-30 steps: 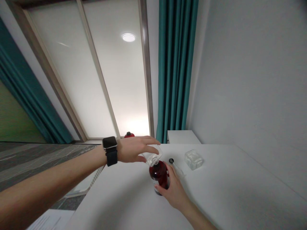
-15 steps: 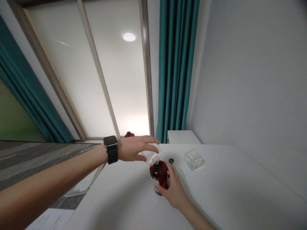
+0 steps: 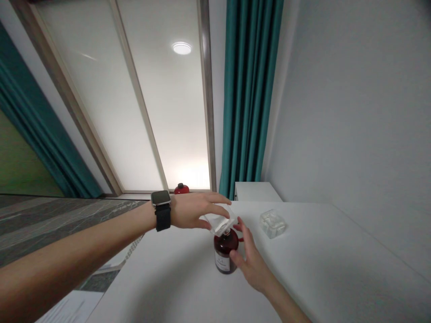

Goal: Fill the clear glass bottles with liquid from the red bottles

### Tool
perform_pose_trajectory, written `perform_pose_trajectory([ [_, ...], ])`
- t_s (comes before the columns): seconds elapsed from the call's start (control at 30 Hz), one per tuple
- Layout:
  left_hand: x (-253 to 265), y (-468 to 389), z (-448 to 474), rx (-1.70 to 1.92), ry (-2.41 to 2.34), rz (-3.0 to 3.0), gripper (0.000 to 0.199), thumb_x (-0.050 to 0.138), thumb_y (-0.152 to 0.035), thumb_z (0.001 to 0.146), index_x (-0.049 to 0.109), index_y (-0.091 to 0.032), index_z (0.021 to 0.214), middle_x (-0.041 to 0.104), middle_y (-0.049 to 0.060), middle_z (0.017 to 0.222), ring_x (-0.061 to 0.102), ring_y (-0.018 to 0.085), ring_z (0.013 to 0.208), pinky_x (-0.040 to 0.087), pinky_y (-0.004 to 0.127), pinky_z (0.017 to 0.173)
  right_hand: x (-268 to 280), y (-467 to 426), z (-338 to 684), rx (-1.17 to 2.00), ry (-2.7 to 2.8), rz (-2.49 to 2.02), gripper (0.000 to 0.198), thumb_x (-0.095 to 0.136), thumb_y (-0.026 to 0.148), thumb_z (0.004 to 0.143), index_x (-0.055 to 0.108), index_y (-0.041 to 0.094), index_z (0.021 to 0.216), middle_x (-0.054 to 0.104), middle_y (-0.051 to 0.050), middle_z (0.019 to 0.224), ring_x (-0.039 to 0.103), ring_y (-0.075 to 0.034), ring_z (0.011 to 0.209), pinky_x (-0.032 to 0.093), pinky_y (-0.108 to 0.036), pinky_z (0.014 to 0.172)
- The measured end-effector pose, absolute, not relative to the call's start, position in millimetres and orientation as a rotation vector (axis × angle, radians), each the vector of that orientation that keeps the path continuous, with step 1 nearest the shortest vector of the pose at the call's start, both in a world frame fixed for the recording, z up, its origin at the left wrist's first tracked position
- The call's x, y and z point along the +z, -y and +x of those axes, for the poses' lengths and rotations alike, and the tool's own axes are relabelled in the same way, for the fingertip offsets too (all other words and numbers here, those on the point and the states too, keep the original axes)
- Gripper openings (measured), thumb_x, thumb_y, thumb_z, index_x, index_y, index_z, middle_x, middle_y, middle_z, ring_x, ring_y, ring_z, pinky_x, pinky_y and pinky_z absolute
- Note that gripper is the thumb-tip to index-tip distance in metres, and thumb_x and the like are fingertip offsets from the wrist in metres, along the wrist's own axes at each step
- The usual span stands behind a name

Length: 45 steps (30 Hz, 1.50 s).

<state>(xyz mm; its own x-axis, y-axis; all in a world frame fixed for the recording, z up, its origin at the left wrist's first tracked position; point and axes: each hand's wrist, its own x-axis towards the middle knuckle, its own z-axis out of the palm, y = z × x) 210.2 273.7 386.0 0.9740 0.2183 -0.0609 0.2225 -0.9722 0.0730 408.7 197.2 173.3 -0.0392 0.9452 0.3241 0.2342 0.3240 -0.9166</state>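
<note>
A dark red-brown bottle (image 3: pixel 226 250) with a white label stands upright on the white table. Over its mouth, my left hand (image 3: pixel 198 210) holds a clear, square-sided glass container (image 3: pixel 220 224) tilted, its lower end at the bottle's neck. The fingers of that hand lie over the container's top and side. My right hand (image 3: pixel 249 260) is at the bottle's right side with thumb and fingers apart. Its thumb is close to the bottle wall; whether it touches I cannot tell.
A clear square glass piece (image 3: pixel 272 223) sits on the table (image 3: pixel 319 269) to the right. Beyond the left wrist, a red bottle with a black cap (image 3: pixel 181 188) shows. A white cabinet (image 3: pixel 257 190) stands behind the table, and printed paper (image 3: pixel 72 307) lies lower left.
My right hand has loosened from the bottle and shifted slightly right, uncovering the label. My left hand and the clear container moved a little right. The small black-topped item is now hidden.
</note>
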Motion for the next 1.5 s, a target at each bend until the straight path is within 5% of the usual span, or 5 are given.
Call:
perform_pose_trajectory([
  [0.2,384.0,-273.8,207.3,-0.052,-0.336,3.023,0.053,0.07,-0.015,0.086,0.054,-0.028,0.134,0.036,0.011,0.155,0.04,0.032,0.14,0.039,0.047,0.113,236.1,-219.5,432.3,0.969,1.536,-0.956,0.034,0.045,0.048,0.097,0.054,0.028,0.123,0.057,-0.007,0.132,0.049,-0.027,0.127,0.034,-0.047,0.11],
  [0.6,371.1,-277.4,202.8,0.1,-0.325,2.904,0.069,0.071,-0.01,0.082,0.043,-0.029,0.142,0.039,0.01,0.154,0.041,0.03,0.139,0.038,0.049,0.114,254.8,-247.1,423.7,1.315,1.53,-0.795,0.044,0.069,0.059,0.08,0.053,0.025,0.104,0.061,-0.003,0.106,0.058,-0.023,0.103,0.045,-0.038,0.091],
  [0.73,363.9,-273.3,193.9,0.369,-0.497,2.804,0.08,0.074,-0.03,0.083,0.029,-0.025,0.149,0.035,0.015,0.156,0.037,0.035,0.141,0.034,0.056,0.114,253.5,-239.8,422.0,1.253,1.476,-0.834,0.042,0.069,0.059,0.08,0.05,0.025,0.096,0.063,-0.004,0.107,0.06,-0.022,0.097,0.046,-0.037,0.087],
  [0.97,309.7,-267.4,176.3,0.708,-0.897,2.293,0.059,0.054,-0.044,0.094,0.031,-0.02,0.143,0.058,0.018,0.131,0.057,0.031,0.119,0.046,0.055,0.098,247.0,-225.6,416.9,1.101,1.422,-0.879,0.039,0.067,0.057,0.082,0.048,0.026,0.098,0.062,-0.007,0.114,0.06,-0.023,0.104,0.047,-0.04,0.089],
  [1.5,286.6,-263.7,191.4,0.838,-0.715,2.099,0.058,0.062,-0.035,0.092,0.036,-0.022,0.142,0.062,0.014,0.122,0.062,0.027,0.111,0.05,0.05,0.097,240.7,-218.2,414.9,0.91,1.469,-0.966,0.029,0.061,0.046,0.089,0.047,0.027,0.105,0.059,-0.006,0.12,0.059,-0.024,0.108,0.047,-0.043,0.094],
])
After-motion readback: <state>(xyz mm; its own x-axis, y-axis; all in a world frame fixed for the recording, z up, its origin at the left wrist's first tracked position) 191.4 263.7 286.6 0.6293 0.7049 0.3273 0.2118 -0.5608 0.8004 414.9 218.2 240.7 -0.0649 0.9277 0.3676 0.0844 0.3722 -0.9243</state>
